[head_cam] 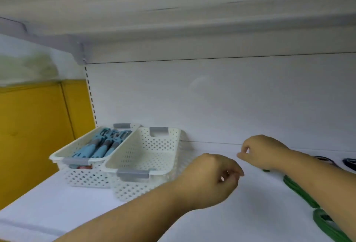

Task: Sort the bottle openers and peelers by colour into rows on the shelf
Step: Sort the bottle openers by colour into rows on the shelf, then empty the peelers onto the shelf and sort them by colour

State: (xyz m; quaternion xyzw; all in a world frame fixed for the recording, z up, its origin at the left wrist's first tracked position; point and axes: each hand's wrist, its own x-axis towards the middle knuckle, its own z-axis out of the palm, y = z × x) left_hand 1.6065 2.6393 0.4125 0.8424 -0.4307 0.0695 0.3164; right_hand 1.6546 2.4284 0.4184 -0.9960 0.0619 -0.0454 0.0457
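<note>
Several blue peelers and openers [100, 148] lie in the left white perforated basket [63, 154]. The right white basket [119, 161] beside it holds nothing. Green tools [297, 188] lie in a line on the shelf at the right, partly under my right forearm. Two dark tools [349, 162] sit at the far right edge. My left hand [212, 178] hovers over the bare shelf to the right of the baskets, fingers curled, holding nothing. My right hand [264, 151] hangs just behind it near the back wall, fingers loosely curled, with nothing in them.
The white shelf board [77, 209] runs left to right, with a white back panel [212, 97] behind it. Another shelf [173, 29] hangs close overhead. A yellow wall [32, 126] lies left of the shelf unit.
</note>
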